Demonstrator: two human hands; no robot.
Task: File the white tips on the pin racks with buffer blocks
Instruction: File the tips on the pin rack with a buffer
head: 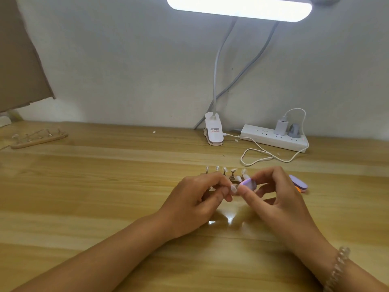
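A white tip (pixel 233 188) is pinched in the left hand (pixel 195 199) — a buffer block (pixel 250 184) (purple) is gripped in the right hand (pixel 273 199).

This looks like a home nail-craft desk: a wood-grain tabletop (pixel 105 186) pushed against a plain white wall (pixel 126 60), a clip-on LED lamp (pixel 239 7) overhead with its clamp (pixel 213 132) at the back edge, a white power strip (pixel 263 137) carrying a USB charger (pixel 281 127), a pin rack (pixel 39 139) of nail tips, a purple buffer block (pixel 299 183), and torn cardboard (pixel 19 60).
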